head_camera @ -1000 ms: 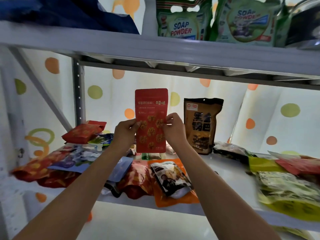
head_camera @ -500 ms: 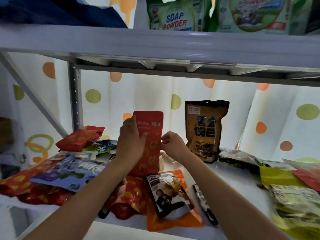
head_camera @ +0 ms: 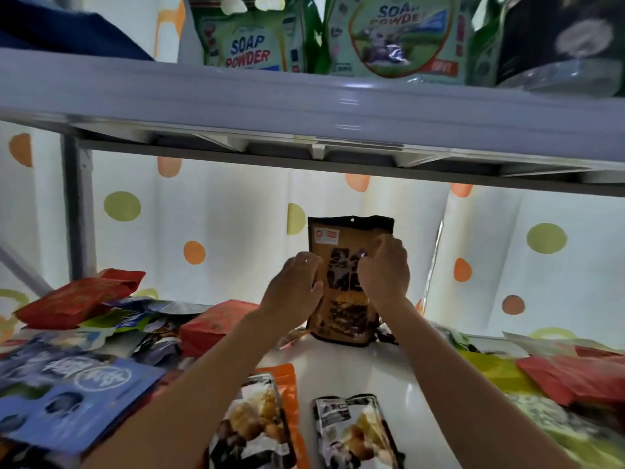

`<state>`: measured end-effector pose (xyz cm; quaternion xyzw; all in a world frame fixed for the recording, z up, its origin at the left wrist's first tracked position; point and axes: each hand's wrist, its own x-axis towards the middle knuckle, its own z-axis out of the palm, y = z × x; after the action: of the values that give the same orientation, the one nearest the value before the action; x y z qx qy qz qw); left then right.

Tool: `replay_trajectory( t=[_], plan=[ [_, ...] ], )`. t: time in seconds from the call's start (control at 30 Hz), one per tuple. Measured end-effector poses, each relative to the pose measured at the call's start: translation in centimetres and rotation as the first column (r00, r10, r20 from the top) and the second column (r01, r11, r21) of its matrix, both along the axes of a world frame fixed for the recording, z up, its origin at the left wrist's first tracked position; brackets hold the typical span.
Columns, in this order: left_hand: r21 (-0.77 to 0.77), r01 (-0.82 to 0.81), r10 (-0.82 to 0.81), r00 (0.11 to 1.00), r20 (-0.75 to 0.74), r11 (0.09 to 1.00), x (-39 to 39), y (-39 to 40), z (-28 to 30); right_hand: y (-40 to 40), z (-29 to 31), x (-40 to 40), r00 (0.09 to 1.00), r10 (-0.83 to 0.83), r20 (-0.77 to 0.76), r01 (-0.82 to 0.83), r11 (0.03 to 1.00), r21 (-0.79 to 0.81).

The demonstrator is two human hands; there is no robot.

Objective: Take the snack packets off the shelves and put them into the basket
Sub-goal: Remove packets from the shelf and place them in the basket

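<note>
Backlit, dim foreground, blurred edges

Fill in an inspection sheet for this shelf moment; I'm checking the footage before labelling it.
Surface: white shelf board, bare in the middle, packets on both sides.
Job's things: brown standing pouch upright at the back; red packet lying left of it; two dark printed packets near the front edge; basket not in view.
Clutter: soap powder bags on the upper shelf.
Grippers: left hand and right hand at either side of the brown pouch; firm grip cannot be told.
Cables: nothing seen.
Surroundings: dotted white curtain behind, grey metal upright at left.
</note>
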<state>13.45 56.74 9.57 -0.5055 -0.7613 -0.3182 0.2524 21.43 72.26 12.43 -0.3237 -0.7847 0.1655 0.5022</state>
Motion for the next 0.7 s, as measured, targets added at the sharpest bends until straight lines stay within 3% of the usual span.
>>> replay_trajectory(
  t=[0.1,0.17,0.23,0.4,0.7],
  plan=[
    [-0.078,-0.046,0.064,0.968,0.243,0.996,-0.6,2.8,-0.7,2.6,-0.3,0.9,0.993,0.113,-0.043,-0.120,0.939,-0.323],
    [-0.096,-0.052,0.091,0.881,0.465,0.994,-0.8,4.0,-0.7,3.5,-0.7,1.3,0.963,0.265,-0.051,-0.253,0.818,-0.517],
    [-0.092,-0.052,0.098,0.771,0.629,0.994,-1.1,5.1,-0.7,4.3,-1.4,1.4,0.930,0.365,-0.051,-0.319,0.727,-0.607],
    [-0.092,0.044,0.040,0.669,0.742,0.995,-2.3,6.7,-1.7,5.4,-3.2,0.5,0.880,0.465,-0.095,-0.406,0.634,-0.658],
    [0.167,0.073,-0.174,0.648,0.741,0.983,0.7,5.6,-0.3,3.2,-2.6,1.4,0.868,0.451,-0.207,-0.491,0.722,-0.487]
  ],
)
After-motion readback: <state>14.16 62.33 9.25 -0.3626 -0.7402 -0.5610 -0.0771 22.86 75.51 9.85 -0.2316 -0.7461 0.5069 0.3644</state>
